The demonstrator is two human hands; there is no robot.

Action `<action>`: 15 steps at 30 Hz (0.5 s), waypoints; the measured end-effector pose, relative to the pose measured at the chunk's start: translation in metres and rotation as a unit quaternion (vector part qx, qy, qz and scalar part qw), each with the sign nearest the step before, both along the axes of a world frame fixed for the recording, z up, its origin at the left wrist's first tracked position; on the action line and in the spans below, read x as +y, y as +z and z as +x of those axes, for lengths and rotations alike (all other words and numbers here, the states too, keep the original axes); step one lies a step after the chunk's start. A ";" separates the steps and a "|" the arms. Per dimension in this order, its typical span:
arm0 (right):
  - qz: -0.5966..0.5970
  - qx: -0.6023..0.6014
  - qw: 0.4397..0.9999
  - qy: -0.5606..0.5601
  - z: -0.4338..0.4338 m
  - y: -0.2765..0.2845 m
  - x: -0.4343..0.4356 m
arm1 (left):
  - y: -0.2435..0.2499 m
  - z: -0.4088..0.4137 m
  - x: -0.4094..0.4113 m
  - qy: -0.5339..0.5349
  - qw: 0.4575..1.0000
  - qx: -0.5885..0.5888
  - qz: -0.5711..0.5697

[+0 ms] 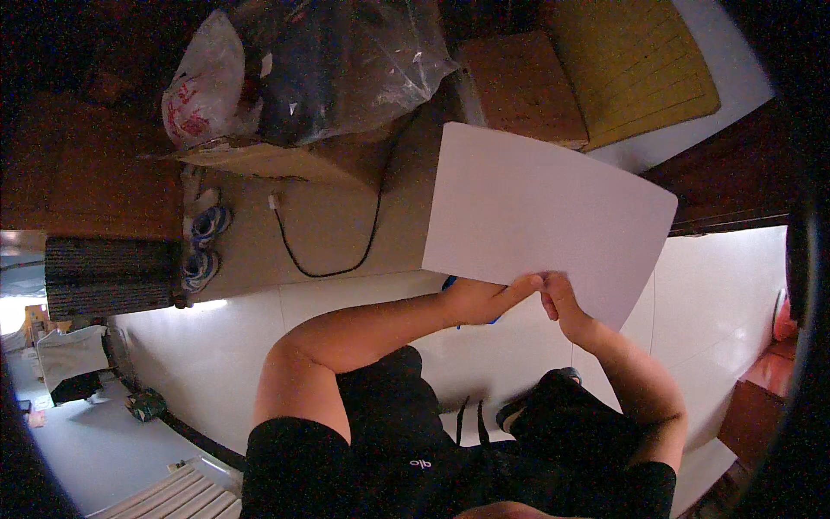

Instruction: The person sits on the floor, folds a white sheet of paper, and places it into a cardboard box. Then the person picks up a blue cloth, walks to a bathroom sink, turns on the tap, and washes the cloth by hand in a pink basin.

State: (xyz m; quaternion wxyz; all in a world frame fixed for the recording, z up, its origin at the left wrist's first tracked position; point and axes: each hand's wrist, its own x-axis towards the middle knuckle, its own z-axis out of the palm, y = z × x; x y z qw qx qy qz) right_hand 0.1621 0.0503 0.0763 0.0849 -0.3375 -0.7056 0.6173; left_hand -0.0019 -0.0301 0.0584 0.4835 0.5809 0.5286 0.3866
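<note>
A large flat white panel (551, 207) with rounded corners is held tilted in front of me. My left hand (481, 301) is at its near edge, thumb beside my right hand; the left fingers are mostly hidden. My right hand (565, 308) grips the same edge, fingers curled around it. The two hands meet at the edge. Bits of a blue object (449, 283) show from behind my left hand, too covered to identify.
Ahead, a cardboard box (337, 156) carries plastic bags (356, 71). A black cable (324, 275) with a white plug lies before it. Blue-and-white shoes (211, 224) sit left. Behind the panel are a brown box (525, 87) and a yellow lined panel (635, 71). Pale floor tiles (363, 285) extend below.
</note>
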 end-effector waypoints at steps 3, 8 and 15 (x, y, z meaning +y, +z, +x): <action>0.083 -0.034 0.995 -0.041 -0.006 0.008 -0.011 | -0.010 0.004 -0.001 0.035 0.999 0.035 0.016; 0.199 0.020 0.969 -0.146 -0.029 0.008 -0.026 | -0.047 0.008 0.009 0.050 0.989 0.077 0.118; -0.077 0.059 0.995 -0.019 0.017 -0.019 0.001 | -0.003 -0.020 0.004 0.043 0.968 -0.102 -0.226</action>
